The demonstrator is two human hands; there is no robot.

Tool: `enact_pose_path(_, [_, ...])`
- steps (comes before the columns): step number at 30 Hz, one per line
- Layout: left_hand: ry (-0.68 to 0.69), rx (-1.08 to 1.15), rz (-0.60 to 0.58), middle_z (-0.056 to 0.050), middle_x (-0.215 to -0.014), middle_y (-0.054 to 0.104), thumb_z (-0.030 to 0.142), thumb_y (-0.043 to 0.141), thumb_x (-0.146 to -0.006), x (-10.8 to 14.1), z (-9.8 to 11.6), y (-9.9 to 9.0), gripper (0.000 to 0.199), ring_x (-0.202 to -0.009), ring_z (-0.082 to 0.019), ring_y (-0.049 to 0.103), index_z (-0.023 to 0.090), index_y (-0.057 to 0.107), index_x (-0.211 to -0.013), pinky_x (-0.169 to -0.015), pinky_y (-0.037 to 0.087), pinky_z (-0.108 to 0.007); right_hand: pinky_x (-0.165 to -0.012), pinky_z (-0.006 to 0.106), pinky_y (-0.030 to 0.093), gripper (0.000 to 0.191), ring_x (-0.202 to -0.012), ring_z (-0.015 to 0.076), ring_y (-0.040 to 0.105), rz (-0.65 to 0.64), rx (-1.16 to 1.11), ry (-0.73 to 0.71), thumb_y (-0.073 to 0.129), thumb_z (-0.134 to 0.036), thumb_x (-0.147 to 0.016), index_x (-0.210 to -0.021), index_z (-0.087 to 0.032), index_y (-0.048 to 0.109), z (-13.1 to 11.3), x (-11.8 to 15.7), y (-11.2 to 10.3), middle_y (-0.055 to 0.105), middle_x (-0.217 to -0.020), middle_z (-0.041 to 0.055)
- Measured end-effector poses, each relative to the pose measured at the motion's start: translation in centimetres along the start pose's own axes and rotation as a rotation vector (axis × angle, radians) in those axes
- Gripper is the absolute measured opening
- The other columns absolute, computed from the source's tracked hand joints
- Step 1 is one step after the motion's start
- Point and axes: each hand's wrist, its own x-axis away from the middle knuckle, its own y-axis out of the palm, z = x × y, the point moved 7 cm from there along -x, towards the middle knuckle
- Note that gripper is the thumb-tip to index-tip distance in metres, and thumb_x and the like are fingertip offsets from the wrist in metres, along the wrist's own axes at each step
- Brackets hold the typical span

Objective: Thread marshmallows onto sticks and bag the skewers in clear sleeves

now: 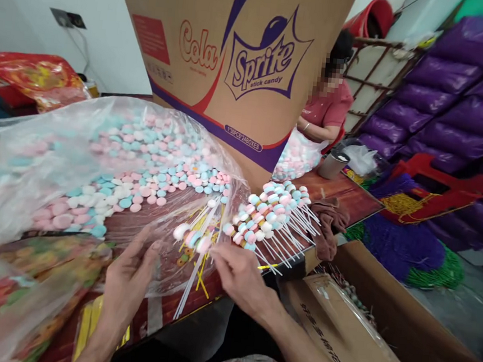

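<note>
Forearms (301, 344) converging, left hand (131, 267) cupped, right hand (239, 275) pinching

Loose candies (137, 191) pink, blue, white. Skewered candies (268, 212) banded in those colours. Sticks (187, 289) white. Carton (199, 87) brown, purple and red print. Tabletop (348, 195) reddish-brown.

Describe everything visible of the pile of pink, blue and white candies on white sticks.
The pile of pink, blue and white candies on white sticks lies on the reddish-brown table, in front of the printed brown cardboard box. Rounded, matte candies sit several to a stick, some with brownish pieces between; the thin, straight, plastic-looking sticks point toward the picture's lower right. A crumpled brown cloth lies beside them.
</note>
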Motion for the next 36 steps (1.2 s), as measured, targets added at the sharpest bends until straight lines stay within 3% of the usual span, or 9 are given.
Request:
enact_pose_path(5, [-0.030,-0.103,0.036,-0.003,-0.114,0.074,0.053,0.067,-0.077,0.9,-1.7,-2.7,0.045,-0.108,-0.026,0.068,0.024,0.071,-0.110,-0.105,0.050,-0.042,-0.073,0.031,0.049,0.028,-0.076,0.0203,0.067,0.345,0.351,0.127,0.046,-0.027,-0.096,-0.096,-0.018,0.073,5.0,-1.2,-13.1,0.076,-0.091,0.0090])
enact_pose_path(8, [-0.017,-0.150,0.029,-0.002,-0.102,0.076,0.049,0.065,-0.078,1.8,-2.4,-3.9,0.037,-0.093,-0.024,0.072,0.024,0.072,-0.105,-0.094,0.057,-0.039,-0.068,0.031,0.042,0.027,-0.072,0.0220,0.064,0.464,0.501,0.300,0.052,-0.030,-0.092,-0.093,-0.018,0.076,9.5,-1.9,-18.6,0.074,-0.082,0.0112])
enact_pose_path(13, [0.061,-0.228,0.042,-0.005,-0.104,0.076,0.042,0.064,-0.081,3.3,-2.4,-5.5,0.029,-0.096,-0.023,0.071,0.022,0.073,-0.100,-0.094,0.055,-0.037,-0.062,0.031,0.035,0.025,-0.072,0.0218,0.062,0.188,0.745,0.600,0.059,-0.029,-0.088,-0.095,-0.018,0.079,15.1,-3.1,-19.5,0.074,-0.086,0.0137])
enact_pose_path(16, [0.080,-0.318,0.074,-0.005,-0.097,0.075,0.039,0.063,-0.083,4.6,-2.3,-6.9,0.027,-0.089,-0.022,0.071,0.021,0.074,-0.099,-0.088,0.056,-0.037,-0.069,0.037,0.040,0.022,-0.083,0.0273,0.064,0.414,0.932,0.562,0.062,-0.023,-0.087,-0.095,-0.012,0.079,12.3,-2.3,-19.9,0.073,-0.091,0.0210])
enact_pose_path(19, [0.054,-0.406,0.109,-0.005,-0.093,0.075,0.037,0.061,-0.084,6.4,-2.2,-8.4,0.025,-0.092,-0.023,0.069,0.020,0.074,-0.097,-0.088,0.055,-0.037,-0.079,0.038,0.047,0.019,-0.091,0.0276,0.065,0.616,0.817,0.219,0.061,-0.020,-0.089,-0.098,-0.013,0.077,6.8,-1.2,-17.5,0.074,-0.092,0.0192])
enact_pose_path(23, [0.034,-0.532,0.175,-0.008,-0.100,0.072,0.037,0.056,-0.089,8.5,-1.9,-9.6,0.026,-0.098,-0.023,0.067,0.019,0.072,-0.098,-0.091,0.052,-0.038,-0.090,0.036,0.051,0.018,-0.095,0.0211,0.067,0.275,0.344,-0.159,0.053,-0.020,-0.096,-0.106,-0.022,0.068,1.4,-0.1,-8.1,0.073,-0.100,0.0110])
enact_pose_path(26, [0.022,-0.627,0.181,-0.009,-0.101,0.067,0.037,0.052,-0.092,9.5,-2.0,-9.4,0.029,-0.093,-0.022,0.066,0.018,0.071,-0.105,-0.086,0.053,-0.037,-0.083,0.034,0.053,0.016,-0.088,0.0196,0.067,0.017,0.125,-0.215,0.051,-0.020,-0.097,-0.101,-0.021,0.066,-1.0,1.3,-0.6,0.072,-0.094,0.0074])
enact_pose_path(29, [0.048,-0.768,0.165,-0.013,-0.111,0.060,0.039,0.053,-0.093,10.3,-1.6,-8.6,0.039,-0.104,-0.027,0.061,0.018,0.063,-0.124,-0.091,0.051,-0.042,-0.078,0.032,0.051,0.017,-0.087,0.0204,0.066,-0.175,0.204,-0.165,0.050,-0.022,-0.097,-0.102,-0.019,0.066,-2.2,2.4,4.3,0.070,-0.094,0.0073])
enact_pose_path(36, [0.008,-0.991,0.121,-0.019,-0.114,0.060,0.039,0.059,-0.089,10.9,-1.0,-7.0,0.057,-0.112,-0.036,0.056,0.017,0.047,-0.141,-0.091,0.049,-0.052,-0.067,0.033,0.047,0.026,-0.084,0.0257,0.064,-0.298,0.610,-0.019,0.066,-0.031,-0.089,-0.109,-0.017,0.058,-1.6,4.3,5.9,0.066,-0.094,0.0105])
